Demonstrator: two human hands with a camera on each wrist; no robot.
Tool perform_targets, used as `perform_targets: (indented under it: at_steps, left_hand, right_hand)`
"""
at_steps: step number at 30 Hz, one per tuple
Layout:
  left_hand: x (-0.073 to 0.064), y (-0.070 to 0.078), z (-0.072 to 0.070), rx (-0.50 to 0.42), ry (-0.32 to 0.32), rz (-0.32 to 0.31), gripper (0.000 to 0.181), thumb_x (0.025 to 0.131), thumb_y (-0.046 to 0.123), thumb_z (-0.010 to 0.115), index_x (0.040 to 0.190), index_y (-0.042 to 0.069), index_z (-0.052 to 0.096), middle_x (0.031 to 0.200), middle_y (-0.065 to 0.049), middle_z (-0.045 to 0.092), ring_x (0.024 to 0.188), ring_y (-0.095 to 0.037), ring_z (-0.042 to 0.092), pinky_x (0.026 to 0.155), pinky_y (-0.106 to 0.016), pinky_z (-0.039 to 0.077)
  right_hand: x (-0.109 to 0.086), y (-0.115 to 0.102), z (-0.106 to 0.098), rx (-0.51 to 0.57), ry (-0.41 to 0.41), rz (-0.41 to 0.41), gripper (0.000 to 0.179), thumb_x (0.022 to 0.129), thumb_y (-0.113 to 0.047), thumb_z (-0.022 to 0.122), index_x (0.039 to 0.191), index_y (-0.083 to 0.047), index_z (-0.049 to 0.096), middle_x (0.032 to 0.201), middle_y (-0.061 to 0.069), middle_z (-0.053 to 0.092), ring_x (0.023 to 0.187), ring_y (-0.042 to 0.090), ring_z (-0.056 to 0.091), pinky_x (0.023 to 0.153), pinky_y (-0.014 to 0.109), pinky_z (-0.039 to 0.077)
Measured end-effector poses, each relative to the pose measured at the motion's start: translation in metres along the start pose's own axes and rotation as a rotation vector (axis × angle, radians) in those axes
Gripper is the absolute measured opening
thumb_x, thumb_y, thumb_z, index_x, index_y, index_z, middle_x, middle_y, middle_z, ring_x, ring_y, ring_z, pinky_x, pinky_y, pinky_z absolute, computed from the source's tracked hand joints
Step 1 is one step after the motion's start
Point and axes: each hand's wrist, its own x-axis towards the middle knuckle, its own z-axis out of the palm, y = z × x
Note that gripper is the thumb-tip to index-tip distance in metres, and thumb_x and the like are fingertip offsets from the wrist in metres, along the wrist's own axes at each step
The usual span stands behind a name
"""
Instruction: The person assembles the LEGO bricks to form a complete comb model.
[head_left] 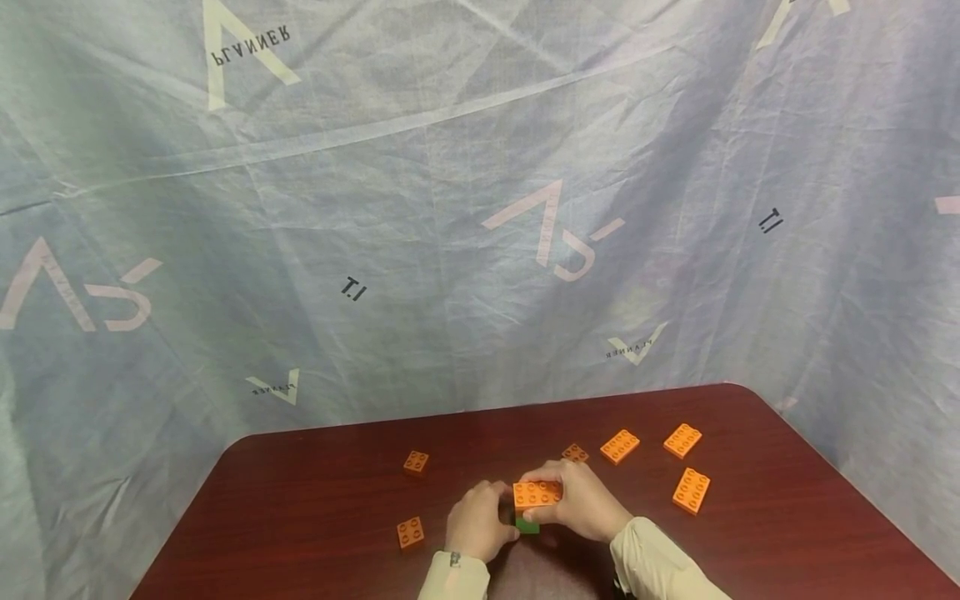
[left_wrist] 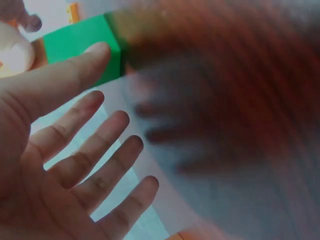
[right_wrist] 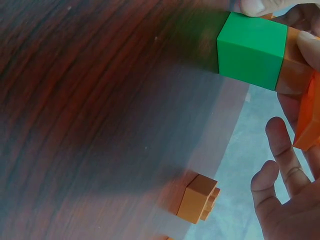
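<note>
A green block (right_wrist: 252, 50) stands on the table, with a darker orange brick (right_wrist: 295, 62) stacked on it. At the top, an eight-stud orange brick (head_left: 536, 494) juts out past the stack. My right hand (head_left: 583, 500) grips this top brick from the right, its thumb low against the darker brick. From the left, my left hand (head_left: 477, 521) reaches to the stack. In the left wrist view its thumb lies along the green block (left_wrist: 75, 40), while the four fingers extend loosely, apart from the block.
Two small four-stud orange bricks (head_left: 416, 462) lie on the left of the dark red table (head_left: 315, 492). Another small brick (head_left: 575, 452) sits just behind my right hand. Three eight-stud orange bricks (head_left: 691, 490) lie to the right. A grey printed cloth (head_left: 450, 250) hangs behind the table.
</note>
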Motion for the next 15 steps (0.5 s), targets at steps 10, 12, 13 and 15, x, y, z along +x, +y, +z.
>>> perform_targets:
  at_steps: [10, 12, 13, 15]
  left_hand:
    - [0.001, -0.007, -0.018, -0.023, 0.012, -0.013, 0.041, 0.07, 0.011, 0.093, 0.107, 0.008, 0.073, 0.098, -0.011, 0.067, 0.086, -0.032, 0.066, 0.074, -0.054, 0.055]
    - [0.001, -0.008, -0.021, -0.018, 0.016, -0.018, 0.041, 0.071, 0.011, 0.092, 0.108, 0.008, 0.073, 0.099, -0.011, 0.067, 0.086, -0.031, 0.067, 0.074, -0.054, 0.055]
    - [0.001, -0.009, -0.022, -0.015, 0.019, -0.021, 0.041, 0.072, 0.011, 0.092, 0.108, 0.008, 0.073, 0.099, -0.011, 0.067, 0.086, -0.031, 0.066, 0.074, -0.053, 0.055]
    - [0.0, -0.01, -0.024, -0.004, 0.03, -0.028, 0.041, 0.072, 0.011, 0.092, 0.108, 0.009, 0.074, 0.099, -0.011, 0.068, 0.085, -0.031, 0.067, 0.074, -0.053, 0.055]
  right_hand:
    - [0.0, 0.0, 0.002, -0.039, 0.026, -0.007, 0.041, 0.076, -0.026, 0.091, 0.113, -0.015, 0.077, 0.096, -0.01, 0.068, 0.083, 0.008, 0.058, 0.073, 0.028, 0.05]
    - [0.0, 0.0, 0.002, -0.04, 0.025, -0.005, 0.04, 0.076, -0.026, 0.091, 0.113, -0.016, 0.077, 0.096, -0.01, 0.069, 0.083, 0.008, 0.059, 0.073, 0.028, 0.05]
    - [0.0, 0.0, 0.001, -0.04, 0.026, -0.004, 0.04, 0.076, -0.026, 0.091, 0.112, -0.016, 0.077, 0.096, -0.01, 0.069, 0.083, 0.008, 0.059, 0.073, 0.028, 0.05]
    - [0.0, -0.001, 0.001, -0.038, 0.022, 0.0, 0.041, 0.076, -0.027, 0.091, 0.113, -0.016, 0.077, 0.096, -0.01, 0.069, 0.083, 0.009, 0.059, 0.073, 0.029, 0.05]
